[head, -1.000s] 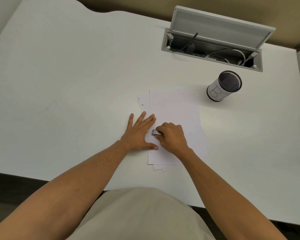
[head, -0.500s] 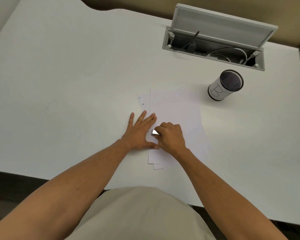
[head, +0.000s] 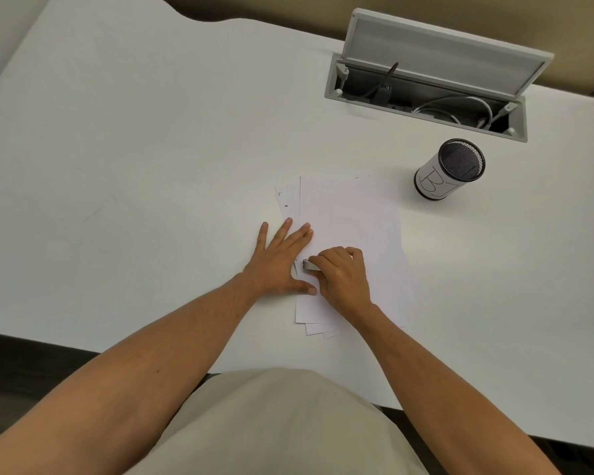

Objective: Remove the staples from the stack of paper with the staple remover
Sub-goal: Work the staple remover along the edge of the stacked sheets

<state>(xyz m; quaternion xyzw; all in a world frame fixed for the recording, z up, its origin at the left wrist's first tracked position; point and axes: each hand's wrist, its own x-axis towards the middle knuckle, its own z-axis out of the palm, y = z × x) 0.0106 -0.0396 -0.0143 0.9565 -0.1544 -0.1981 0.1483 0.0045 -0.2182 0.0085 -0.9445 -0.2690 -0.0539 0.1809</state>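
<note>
A stack of white paper (head: pixel 352 217) lies on the white desk, its sheets fanned a little at the left and bottom edges. My left hand (head: pixel 277 260) rests flat with fingers spread on the stack's left edge, thumb pressing the paper. My right hand (head: pixel 343 274) is closed around a metal staple remover (head: pixel 310 265), whose silver tip shows at the left edge of the stack, just beside my left hand. The staple itself is too small to make out.
A black mesh pen cup (head: pixel 450 169) wrapped in white paper stands right of the stack's top. Behind it an open cable hatch (head: pixel 426 87) in the desk (head: pixel 134 149) holds cords, its lid tilted up. The desk's front edge runs close to my body.
Both hands stay in almost the same place. The staple remover's tip has shifted very slightly at the paper's left edge.
</note>
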